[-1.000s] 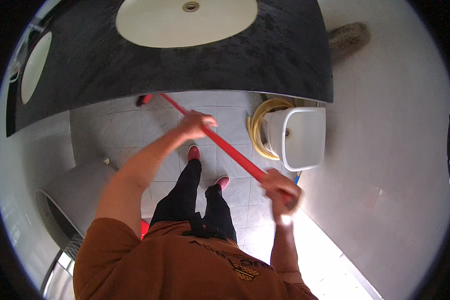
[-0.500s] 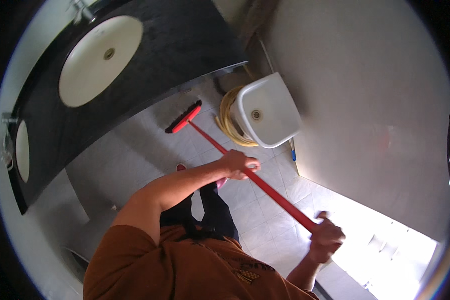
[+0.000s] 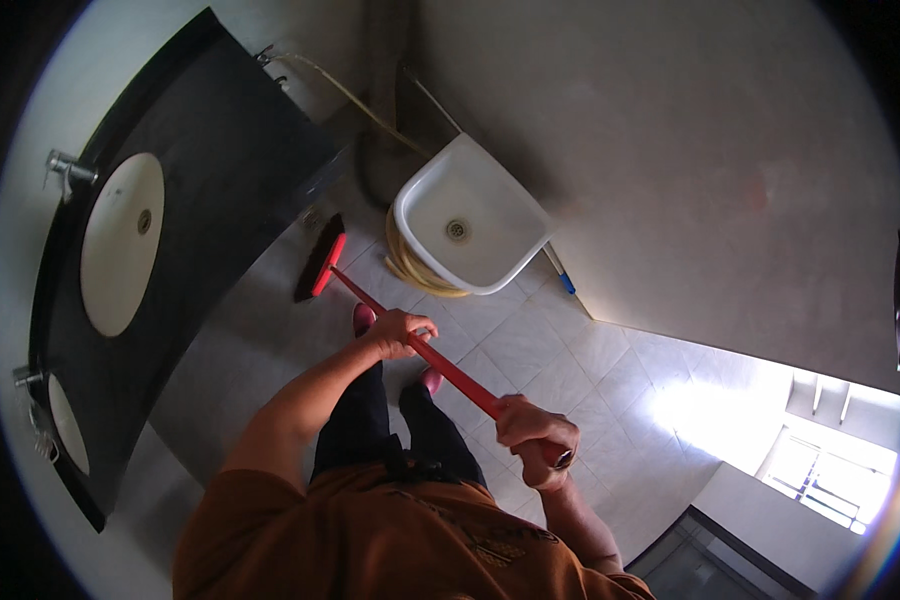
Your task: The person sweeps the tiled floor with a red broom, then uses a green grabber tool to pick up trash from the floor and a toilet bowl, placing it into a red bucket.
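Observation:
A red broom handle (image 3: 457,374) slants across in front of me, from the floor at far left down to the near right. My left hand (image 3: 400,335) is wrapped round its middle. Close to the upper end, my right hand (image 3: 538,437) is shut on the handle, and the dark end of the pole sticks out past the fist. The red broom head (image 3: 330,264) with dark bristles rests on the grey tiled floor, between the black counter and the white basin.
A black counter (image 3: 210,150) with two oval white sinks and taps runs along the left. Ahead stands a white square basin (image 3: 510,215) with a coiled yellow hose (image 3: 420,278) beneath it. A blue-ended stick (image 3: 566,281) leans by the grey wall (image 3: 700,180). Bright window (image 3: 832,475) at right.
My view has turned, so the counter and basin sit further left. My right hand has come in closer to my left hand and body, and the pole's end now shows. Both hands keep their grip.

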`<action>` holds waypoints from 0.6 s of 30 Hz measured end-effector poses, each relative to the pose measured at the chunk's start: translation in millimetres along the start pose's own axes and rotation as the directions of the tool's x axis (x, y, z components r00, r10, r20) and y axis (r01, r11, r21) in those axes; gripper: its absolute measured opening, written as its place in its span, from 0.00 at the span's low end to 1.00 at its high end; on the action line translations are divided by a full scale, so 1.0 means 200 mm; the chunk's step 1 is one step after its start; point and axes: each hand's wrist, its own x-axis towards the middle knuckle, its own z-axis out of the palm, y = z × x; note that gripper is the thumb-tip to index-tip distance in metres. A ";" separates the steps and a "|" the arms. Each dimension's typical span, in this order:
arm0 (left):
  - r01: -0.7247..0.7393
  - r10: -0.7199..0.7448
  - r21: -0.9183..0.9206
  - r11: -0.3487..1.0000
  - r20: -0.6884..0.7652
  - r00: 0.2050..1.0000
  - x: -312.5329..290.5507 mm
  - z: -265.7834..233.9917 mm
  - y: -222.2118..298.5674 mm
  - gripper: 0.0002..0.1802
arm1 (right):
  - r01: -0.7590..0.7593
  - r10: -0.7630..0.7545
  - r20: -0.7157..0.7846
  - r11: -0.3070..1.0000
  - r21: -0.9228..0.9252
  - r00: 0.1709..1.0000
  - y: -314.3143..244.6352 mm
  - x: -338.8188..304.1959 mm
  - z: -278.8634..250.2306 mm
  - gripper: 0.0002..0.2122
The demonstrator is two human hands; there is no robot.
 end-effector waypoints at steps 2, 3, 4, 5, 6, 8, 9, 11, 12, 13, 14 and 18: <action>0.019 -0.019 0.011 1.000 -0.001 1.000 0.06 -0.03 -0.01 0.07 | -0.060 0.064 -0.147 0.998 0.031 0.987 -0.01 0.05 -0.04 0.08; 0.015 -0.015 0.016 1.000 -0.017 1.000 0.10 -0.05 0.01 0.07 | -0.039 0.048 -0.207 0.998 0.047 0.977 -0.05 0.13 -0.05 0.07; -0.002 0.003 0.023 1.000 -0.031 1.000 0.15 -0.10 0.05 0.07 | -0.008 0.022 -0.274 0.999 0.051 0.962 -0.08 0.20 -0.05 0.06; -0.038 0.045 0.080 0.996 -0.081 0.996 0.18 -0.16 0.10 0.07 | 0.018 -0.005 -0.298 0.999 0.040 0.955 -0.13 0.27 -0.05 0.06; -0.025 0.029 0.042 0.999 -0.101 0.994 0.20 -0.22 0.13 0.07 | 0.043 -0.032 -0.321 0.999 0.028 0.947 -0.15 0.32 -0.04 0.07; -0.070 0.075 0.069 0.995 -0.076 0.994 0.26 -0.35 0.13 0.09 | 0.064 -0.085 -0.303 0.995 -0.078 0.949 -0.14 0.45 0.00 0.07; -0.053 0.053 -0.037 0.998 -0.011 0.999 0.29 -0.40 0.10 0.14 | 0.061 -0.086 -0.248 0.992 -0.106 0.965 -0.10 0.50 0.02 0.06; -0.086 0.063 0.173 0.981 0.131 0.989 0.33 -0.56 0.09 0.24 | 0.097 -0.122 -0.247 0.989 -0.110 0.961 0.01 0.60 0.07 0.07; -0.067 0.007 0.223 0.972 0.259 0.966 0.33 -0.65 0.09 0.28 | 0.056 -0.094 -0.364 0.992 -0.114 0.927 0.01 0.67 0.11 0.08; -0.113 0.058 0.163 0.980 0.306 0.950 0.35 -0.77 0.11 0.30 | 0.054 -0.089 -0.372 0.993 -0.103 0.924 0.02 0.73 0.14 0.08; -0.159 0.117 0.094 0.983 0.352 0.929 0.33 -0.86 0.13 0.32 | 0.049 -0.083 -0.383 0.994 -0.097 0.920 0.02 0.74 0.17 0.08; -0.035 0.059 -0.123 0.992 0.200 0.978 0.48 -1.36 0.27 0.24 | 0.033 -0.071 -0.430 0.995 -0.094 0.900 0.03 0.77 0.20 0.08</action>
